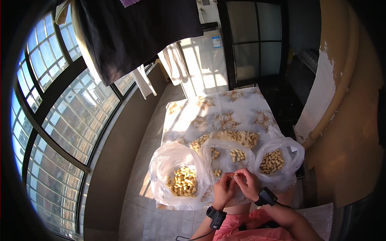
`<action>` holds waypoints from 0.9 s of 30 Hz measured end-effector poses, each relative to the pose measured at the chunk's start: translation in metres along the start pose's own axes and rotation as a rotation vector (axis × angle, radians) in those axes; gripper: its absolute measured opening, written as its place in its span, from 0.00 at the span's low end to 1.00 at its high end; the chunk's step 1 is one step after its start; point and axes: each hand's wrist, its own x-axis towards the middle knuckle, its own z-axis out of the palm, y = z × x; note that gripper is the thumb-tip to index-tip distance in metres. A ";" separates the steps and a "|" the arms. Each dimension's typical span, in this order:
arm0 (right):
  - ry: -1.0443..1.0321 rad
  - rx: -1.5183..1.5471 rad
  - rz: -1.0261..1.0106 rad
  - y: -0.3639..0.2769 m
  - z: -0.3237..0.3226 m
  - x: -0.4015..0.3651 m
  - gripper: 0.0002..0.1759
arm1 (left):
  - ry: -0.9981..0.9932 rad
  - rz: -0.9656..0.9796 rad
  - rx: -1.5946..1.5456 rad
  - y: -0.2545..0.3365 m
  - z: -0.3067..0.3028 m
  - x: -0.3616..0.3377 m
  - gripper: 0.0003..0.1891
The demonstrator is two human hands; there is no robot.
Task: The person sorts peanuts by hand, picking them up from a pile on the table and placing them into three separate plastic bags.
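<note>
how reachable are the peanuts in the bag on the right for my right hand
Probably yes: your right hand is close to that bag, which gapes open, and the peanuts inside look uncovered.

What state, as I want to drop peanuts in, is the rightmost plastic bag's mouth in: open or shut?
Open. The rightmost plastic bag has its mouth spread wide, and peanuts show inside it.
</note>
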 end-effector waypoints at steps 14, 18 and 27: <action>0.002 -0.011 -0.041 -0.001 0.000 0.001 0.10 | 0.007 0.002 0.021 0.003 0.000 0.000 0.11; 0.003 -0.010 -0.043 -0.003 0.000 0.001 0.11 | 0.006 -0.006 0.005 0.003 0.000 0.000 0.10; -0.008 0.009 -0.004 0.000 0.000 0.000 0.12 | 0.007 -0.005 0.035 0.009 -0.003 0.001 0.09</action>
